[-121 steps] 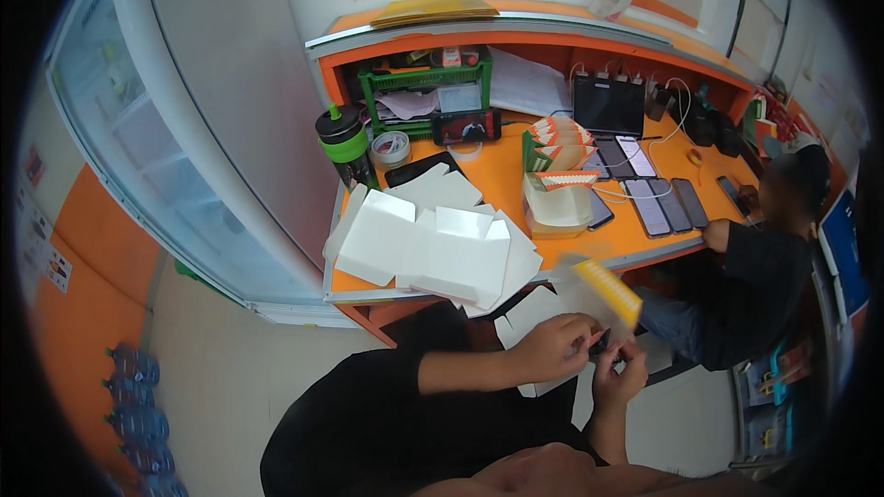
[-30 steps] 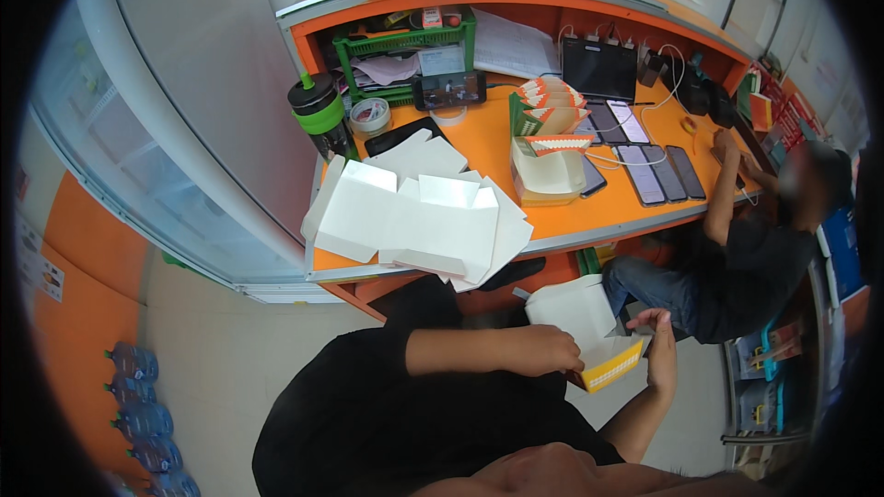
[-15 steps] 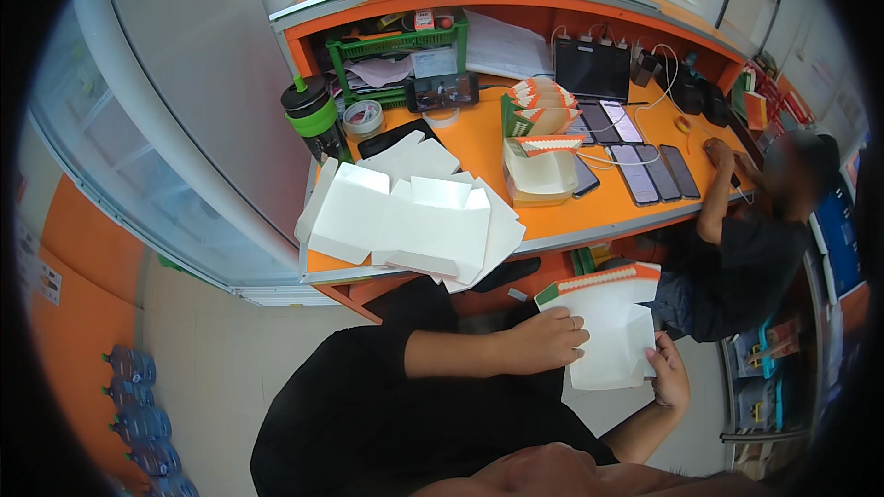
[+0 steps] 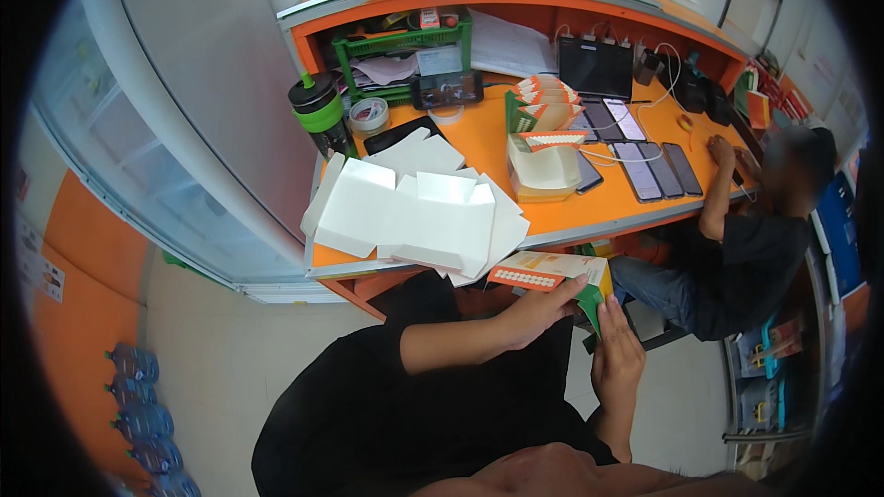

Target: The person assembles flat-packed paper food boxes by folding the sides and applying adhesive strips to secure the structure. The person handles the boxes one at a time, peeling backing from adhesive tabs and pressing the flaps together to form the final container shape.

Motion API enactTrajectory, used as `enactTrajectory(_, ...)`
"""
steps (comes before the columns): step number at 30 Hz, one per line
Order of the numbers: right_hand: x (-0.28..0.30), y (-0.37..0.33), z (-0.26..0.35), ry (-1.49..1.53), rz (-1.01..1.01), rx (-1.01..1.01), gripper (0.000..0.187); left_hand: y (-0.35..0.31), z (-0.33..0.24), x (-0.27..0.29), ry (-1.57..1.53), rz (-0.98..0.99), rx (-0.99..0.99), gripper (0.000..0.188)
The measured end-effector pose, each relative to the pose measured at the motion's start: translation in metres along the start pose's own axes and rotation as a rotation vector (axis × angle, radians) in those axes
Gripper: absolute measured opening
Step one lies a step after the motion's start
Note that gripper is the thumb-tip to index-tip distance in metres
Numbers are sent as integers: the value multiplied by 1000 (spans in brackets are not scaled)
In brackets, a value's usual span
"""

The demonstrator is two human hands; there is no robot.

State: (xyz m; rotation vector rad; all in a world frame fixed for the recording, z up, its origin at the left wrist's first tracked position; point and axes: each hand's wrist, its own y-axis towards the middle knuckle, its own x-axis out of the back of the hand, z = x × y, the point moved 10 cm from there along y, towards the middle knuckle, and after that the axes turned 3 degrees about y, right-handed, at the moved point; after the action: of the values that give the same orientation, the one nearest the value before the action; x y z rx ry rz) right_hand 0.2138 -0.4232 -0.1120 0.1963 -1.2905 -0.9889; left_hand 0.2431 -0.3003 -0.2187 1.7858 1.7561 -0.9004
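A partly folded cardboard food box, printed in orange, green and yellow, is held in front of me just off the desk edge. My left hand grips its lower side, thumb pressed on the green part. At the box's right end, my right hand has its fingers against the green and yellow flap. Flat white box blanks lie in a loose pile at the desk's left, partly over the front edge. Right of the pile stand several nested folded boxes with orange scalloped tops.
The orange desk carries phones, a laptop-like black screen, a tape roll, a tumbler and a green basket. A co-worker sits at the right. Water jugs line the left wall.
The box has been turned over, from its white inside to its printed outside, and moved up and left. My right hand has moved up and left with it.
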Motion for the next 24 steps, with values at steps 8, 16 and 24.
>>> enactTrajectory(8, 1, -7, -14, 139, -30, -115, 53, -8, 1, 8, -34, -57, -7, 44)
enactTrajectory(16, 9, -13, -46, 243, -88, -130, 43, -14, -14, -2, 391, -36, -67, 39)
enactTrajectory(24, -4, -6, -2, 113, -217, -20, 48, -26, -38, -5, 728, -212, -443, 36)
